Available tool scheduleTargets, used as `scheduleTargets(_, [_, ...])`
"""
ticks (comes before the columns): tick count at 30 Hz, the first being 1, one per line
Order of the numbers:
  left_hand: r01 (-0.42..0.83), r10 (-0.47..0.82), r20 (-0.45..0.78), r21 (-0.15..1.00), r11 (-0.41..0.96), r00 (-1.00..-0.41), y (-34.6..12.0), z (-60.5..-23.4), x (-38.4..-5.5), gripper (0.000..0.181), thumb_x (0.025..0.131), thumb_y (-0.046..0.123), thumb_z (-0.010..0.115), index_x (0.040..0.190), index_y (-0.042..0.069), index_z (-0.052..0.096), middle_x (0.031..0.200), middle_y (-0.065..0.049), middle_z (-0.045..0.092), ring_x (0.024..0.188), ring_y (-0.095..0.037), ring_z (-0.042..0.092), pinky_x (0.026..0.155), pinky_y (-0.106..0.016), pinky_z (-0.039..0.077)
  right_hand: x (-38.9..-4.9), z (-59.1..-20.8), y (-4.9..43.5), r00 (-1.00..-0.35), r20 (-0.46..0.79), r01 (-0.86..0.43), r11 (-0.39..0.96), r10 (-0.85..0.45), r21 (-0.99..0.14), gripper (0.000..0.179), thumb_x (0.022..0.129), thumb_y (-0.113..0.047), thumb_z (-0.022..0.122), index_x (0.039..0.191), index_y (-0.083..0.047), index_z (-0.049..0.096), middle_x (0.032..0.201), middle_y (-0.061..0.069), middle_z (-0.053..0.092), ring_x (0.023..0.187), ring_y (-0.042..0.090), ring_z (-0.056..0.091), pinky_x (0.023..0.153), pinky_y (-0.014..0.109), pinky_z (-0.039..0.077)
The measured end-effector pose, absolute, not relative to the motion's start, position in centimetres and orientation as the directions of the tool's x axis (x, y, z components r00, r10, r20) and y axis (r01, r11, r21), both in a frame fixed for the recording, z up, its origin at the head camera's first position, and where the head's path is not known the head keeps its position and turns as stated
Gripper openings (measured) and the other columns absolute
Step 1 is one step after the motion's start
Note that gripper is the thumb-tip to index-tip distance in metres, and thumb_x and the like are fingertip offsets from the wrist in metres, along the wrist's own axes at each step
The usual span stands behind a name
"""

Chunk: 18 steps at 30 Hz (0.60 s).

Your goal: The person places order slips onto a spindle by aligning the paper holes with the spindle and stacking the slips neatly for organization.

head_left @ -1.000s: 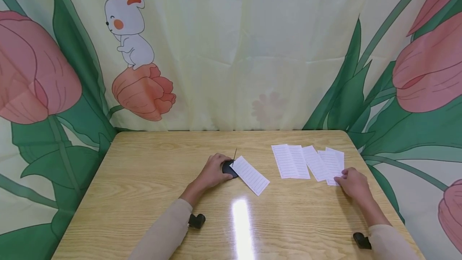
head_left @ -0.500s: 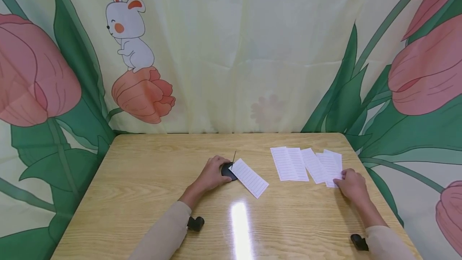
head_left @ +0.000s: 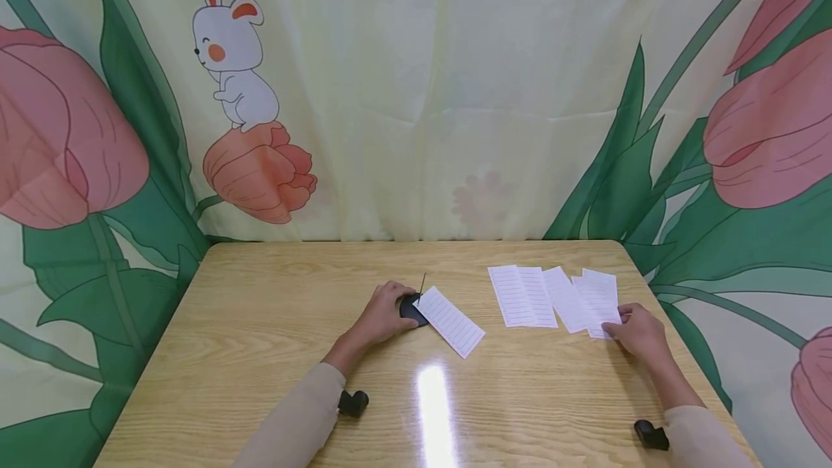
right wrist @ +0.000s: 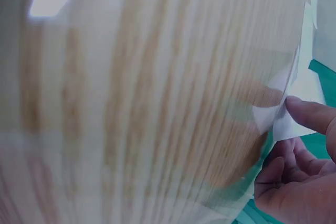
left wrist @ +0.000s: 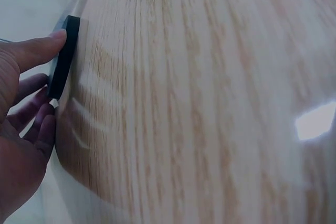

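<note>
Left hand (head_left: pixel 383 313): gripping one round black spiked base (head_left: pixel 411 313), lower centre
Lined white paper slips (head_left: pixel 450 322): six; one at lower centre, five clustered lower right
Right hand (head_left: pixel 640 333): pinching one slip's edge

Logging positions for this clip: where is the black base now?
In the head view, the black base is at mid-width on the wooden table, gripped by the left hand, with one lined slip overlapping its right edge.
</note>
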<state>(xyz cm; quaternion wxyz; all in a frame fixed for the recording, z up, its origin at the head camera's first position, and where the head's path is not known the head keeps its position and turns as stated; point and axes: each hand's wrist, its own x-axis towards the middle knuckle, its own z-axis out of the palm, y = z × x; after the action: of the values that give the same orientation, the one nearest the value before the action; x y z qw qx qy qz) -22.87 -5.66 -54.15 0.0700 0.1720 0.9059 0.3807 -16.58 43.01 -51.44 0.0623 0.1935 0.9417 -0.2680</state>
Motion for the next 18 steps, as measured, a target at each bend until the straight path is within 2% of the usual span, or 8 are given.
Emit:
scheduleTargets(6, [0.256, 0.368, 0.001, 0.719, 0.646, -0.93, -5.7, -54.4, -22.9, 0.059, 0.083, 0.019, 0.089, 0.135, 0.008, 0.065, 0.137, -0.013, 0.058, 0.126, -0.032, 0.05, 0.104, -0.048, 0.047, -16.6, -51.7, 43.5, -0.929, -0.21, 0.37, 0.795, 0.305, -0.482, 0.054, 0.098, -0.013, 0.066, 0.133, 0.022, 0.044, 0.116, 0.039, 0.055, 0.099, 0.045, 0.051, 0.085, 0.053, 0.05])
scheduleTargets(11, [0.264, 0.374, 0.003, 0.713, 0.65, -0.927, -5.7, -54.5, -22.9, 0.059, 0.082, 0.019, 0.089, 0.135, 0.008, 0.065, 0.136, -0.012, 0.058, 0.125, -0.031, 0.051, 0.103, -0.047, 0.047, -16.5, -51.7, 44.0, -0.944, -0.181, 0.33, 0.815, 0.277, -0.475, 0.044, 0.102, -0.014, 0.058, 0.129, 0.019, 0.048, 0.115, 0.036, 0.056, 0.098, 0.042, 0.051, 0.082, 0.048, 0.049])
scheduleTargets(18, [0.271, 0.379, 0.009, 0.714, 0.645, -0.926, -5.8, -54.5, -23.0, 0.059, 0.082, 0.019, 0.089, 0.135, 0.007, 0.065, 0.135, -0.013, 0.059, 0.124, -0.031, 0.052, 0.103, -0.048, 0.047, -16.4, -50.6, 44.3, -0.956, -0.093, 0.287, 0.832, 0.277, -0.475, 0.039, 0.104, -0.014, 0.055, 0.125, 0.018, 0.052, 0.112, 0.035, 0.06, 0.095, 0.042, 0.054, 0.078, 0.048, 0.048])
